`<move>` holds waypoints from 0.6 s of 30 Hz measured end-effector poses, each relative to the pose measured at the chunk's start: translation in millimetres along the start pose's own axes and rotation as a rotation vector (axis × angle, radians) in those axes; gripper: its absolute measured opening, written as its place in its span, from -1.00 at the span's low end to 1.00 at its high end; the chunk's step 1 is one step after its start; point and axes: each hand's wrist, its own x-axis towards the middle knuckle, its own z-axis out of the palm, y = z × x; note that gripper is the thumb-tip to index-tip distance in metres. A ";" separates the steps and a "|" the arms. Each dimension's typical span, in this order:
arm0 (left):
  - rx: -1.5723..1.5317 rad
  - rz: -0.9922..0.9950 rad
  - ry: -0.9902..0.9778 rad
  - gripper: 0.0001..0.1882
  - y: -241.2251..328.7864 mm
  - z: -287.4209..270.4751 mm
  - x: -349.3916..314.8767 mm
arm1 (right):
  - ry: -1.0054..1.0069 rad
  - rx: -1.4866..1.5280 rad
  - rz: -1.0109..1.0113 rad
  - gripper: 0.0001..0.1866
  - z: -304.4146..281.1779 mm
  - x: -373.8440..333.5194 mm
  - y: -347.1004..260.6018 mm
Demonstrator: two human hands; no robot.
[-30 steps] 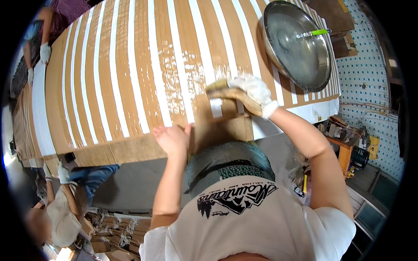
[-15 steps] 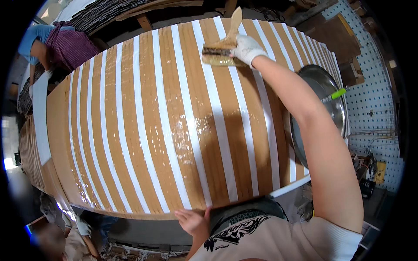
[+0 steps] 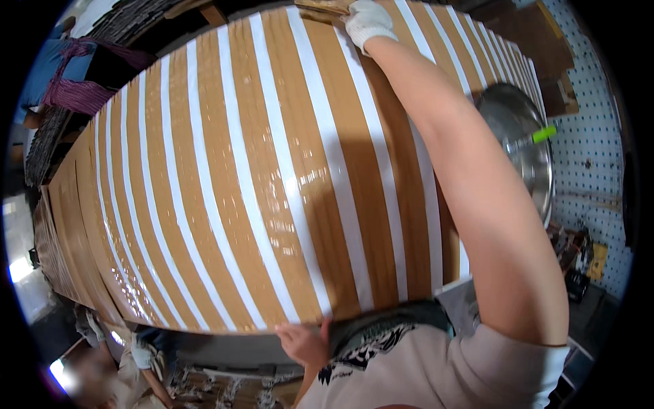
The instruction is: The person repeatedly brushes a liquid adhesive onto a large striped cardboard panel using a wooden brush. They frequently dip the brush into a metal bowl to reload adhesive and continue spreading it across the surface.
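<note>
A long row of brown cardboard strips (image 3: 225, 184) lies side by side on a white table (image 3: 300, 198), with wet, shiny streaks on them. My right hand (image 3: 366, 20), in a white glove, is stretched to the far edge and is shut on a wide flat brush (image 3: 325, 7) resting on the strips. My bare left hand (image 3: 304, 341) presses against the near edge of the table, fingers spread, holding nothing.
A round metal basin (image 3: 524, 146) with a green-handled tool (image 3: 543, 133) stands at the right, by a pegboard wall (image 3: 589, 136). Another person in a blue and purple top (image 3: 65, 75) works at the far left. A crouching person (image 3: 129, 361) is below the table at the lower left.
My right hand has swept the brush from the near edge of the strips out to the far edge. My left hand has stayed at the near edge.
</note>
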 end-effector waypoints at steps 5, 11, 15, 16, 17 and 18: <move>0.073 0.090 0.129 0.13 -0.3 4.6 0.2 | -0.176 0.357 -0.017 -0.76 -68.0 -128.8 -4.5; 0.096 0.081 0.095 0.16 0.6 0.2 -0.4 | -0.316 0.284 -0.296 -0.76 -169.1 -300.2 22.6; 0.106 0.042 0.065 0.18 -5.2 3.4 -3.8 | -0.758 0.495 -0.215 -0.55 -295.8 -381.5 5.6; 0.096 0.059 0.077 0.18 -4.3 2.1 -5.2 | -0.679 0.475 -0.190 -0.52 -295.9 -410.1 20.2; 0.087 0.076 0.087 0.18 -4.1 1.2 -6.7 | -0.602 0.454 -0.164 -0.50 -287.4 -439.0 36.7; 0.081 0.086 0.097 0.19 -5.1 2.1 -8.2 | -0.679 0.344 -0.223 -0.53 -286.1 -453.4 48.2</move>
